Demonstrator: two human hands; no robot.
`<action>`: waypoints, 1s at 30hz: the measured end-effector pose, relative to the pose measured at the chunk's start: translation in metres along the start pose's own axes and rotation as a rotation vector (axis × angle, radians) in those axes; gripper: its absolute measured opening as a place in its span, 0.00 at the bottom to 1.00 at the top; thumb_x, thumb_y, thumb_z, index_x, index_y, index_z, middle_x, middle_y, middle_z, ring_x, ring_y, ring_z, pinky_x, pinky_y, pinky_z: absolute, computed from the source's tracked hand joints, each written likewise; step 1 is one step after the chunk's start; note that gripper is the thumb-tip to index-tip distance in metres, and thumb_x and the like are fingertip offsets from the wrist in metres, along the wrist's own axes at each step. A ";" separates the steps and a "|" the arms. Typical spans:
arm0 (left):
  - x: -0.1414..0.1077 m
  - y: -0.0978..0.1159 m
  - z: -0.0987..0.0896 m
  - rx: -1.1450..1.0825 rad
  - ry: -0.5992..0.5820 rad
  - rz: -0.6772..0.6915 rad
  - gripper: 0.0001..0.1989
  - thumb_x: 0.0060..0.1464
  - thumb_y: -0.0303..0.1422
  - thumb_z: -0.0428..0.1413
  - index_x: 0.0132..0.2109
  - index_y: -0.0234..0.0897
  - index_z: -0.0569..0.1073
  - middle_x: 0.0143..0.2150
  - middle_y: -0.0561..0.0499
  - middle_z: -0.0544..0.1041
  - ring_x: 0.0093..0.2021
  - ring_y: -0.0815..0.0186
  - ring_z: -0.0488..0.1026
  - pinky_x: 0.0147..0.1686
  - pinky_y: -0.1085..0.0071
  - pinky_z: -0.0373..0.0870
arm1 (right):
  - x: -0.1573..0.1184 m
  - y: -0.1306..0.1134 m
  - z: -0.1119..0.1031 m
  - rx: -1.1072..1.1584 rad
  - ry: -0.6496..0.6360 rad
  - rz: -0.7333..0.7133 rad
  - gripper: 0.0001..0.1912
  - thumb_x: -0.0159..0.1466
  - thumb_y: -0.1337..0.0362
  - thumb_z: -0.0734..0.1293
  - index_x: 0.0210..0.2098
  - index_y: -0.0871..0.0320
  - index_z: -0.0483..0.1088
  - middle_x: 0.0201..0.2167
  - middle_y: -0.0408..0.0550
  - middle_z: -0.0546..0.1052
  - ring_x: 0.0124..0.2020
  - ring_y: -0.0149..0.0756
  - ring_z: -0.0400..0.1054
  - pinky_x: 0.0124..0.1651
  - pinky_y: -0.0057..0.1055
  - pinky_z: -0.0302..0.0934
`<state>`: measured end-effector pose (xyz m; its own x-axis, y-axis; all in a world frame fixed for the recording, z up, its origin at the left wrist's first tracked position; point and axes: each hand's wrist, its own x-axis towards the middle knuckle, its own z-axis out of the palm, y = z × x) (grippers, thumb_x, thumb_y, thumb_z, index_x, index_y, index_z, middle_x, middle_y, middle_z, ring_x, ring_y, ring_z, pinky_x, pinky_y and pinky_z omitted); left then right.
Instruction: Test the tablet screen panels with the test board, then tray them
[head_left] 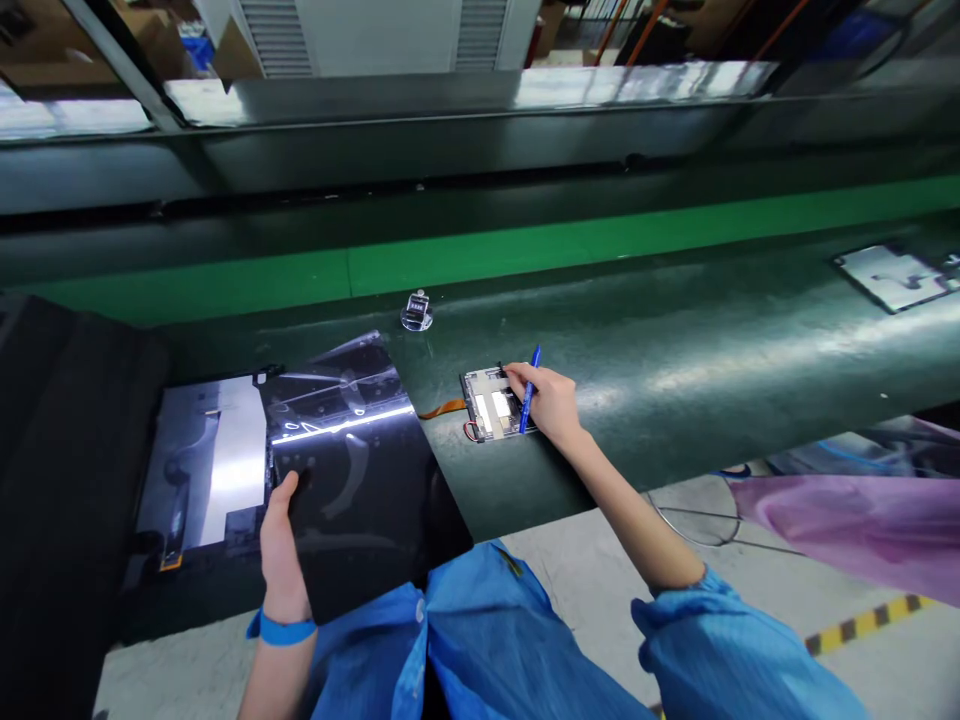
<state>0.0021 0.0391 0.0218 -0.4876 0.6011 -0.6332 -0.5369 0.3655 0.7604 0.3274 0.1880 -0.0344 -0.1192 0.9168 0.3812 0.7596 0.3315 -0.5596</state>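
From where I stand, the person's left hand (283, 540) grips the near left edge of a glossy dark panel (367, 480), thumb on its face and the other fingers hidden beneath. The right hand (553, 405) is closed around a blue pen (529, 400), its fingertips pinched together at the far edge of a small circuit assembly (487, 405); whether they grasp a part there, I cannot tell. That assembly lies flat on the dark green bench (675, 360), just right of the panel, with an orange ribbon (444, 409) running from its left side toward the panel's edge and a loop of red wire (470, 430) at its near corner. To do this well, I'd steady the panel so that its weight never tugs the ribbon, which looks easily creased. Light fingertip pressure seems right for the assembly, pushing down rather than sideways so it doesn't skid. The pen wants watching too: its lower end sits close over the boards and could scrape them if the wrist dips.
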 end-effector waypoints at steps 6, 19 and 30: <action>0.001 -0.002 -0.004 0.066 -0.125 0.083 0.14 0.54 0.46 0.56 0.31 0.43 0.80 0.24 0.50 0.77 0.43 0.52 0.79 0.40 0.60 0.80 | 0.004 0.002 -0.003 0.004 0.020 0.018 0.13 0.65 0.59 0.63 0.35 0.56 0.78 0.26 0.49 0.77 0.27 0.39 0.71 0.34 0.33 0.62; -0.016 0.003 0.020 0.081 -0.126 0.304 0.06 0.41 0.37 0.52 0.21 0.43 0.64 0.23 0.49 0.74 0.43 0.50 0.77 0.38 0.59 0.78 | -0.063 -0.151 -0.005 0.945 -0.200 0.211 0.40 0.67 0.54 0.71 0.71 0.53 0.50 0.62 0.56 0.71 0.61 0.48 0.68 0.65 0.48 0.64; -0.019 -0.005 0.013 -0.110 -0.376 -0.020 0.10 0.40 0.42 0.52 0.22 0.41 0.71 0.27 0.45 0.78 0.46 0.45 0.78 0.43 0.51 0.78 | -0.074 -0.156 0.009 0.827 -0.184 0.330 0.46 0.61 0.58 0.74 0.72 0.51 0.49 0.61 0.55 0.71 0.60 0.52 0.69 0.63 0.54 0.64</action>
<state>0.0229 0.0355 0.0318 -0.2011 0.8204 -0.5352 -0.6239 0.3139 0.7157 0.2119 0.0706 0.0188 -0.1311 0.9911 0.0246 0.0803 0.0354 -0.9961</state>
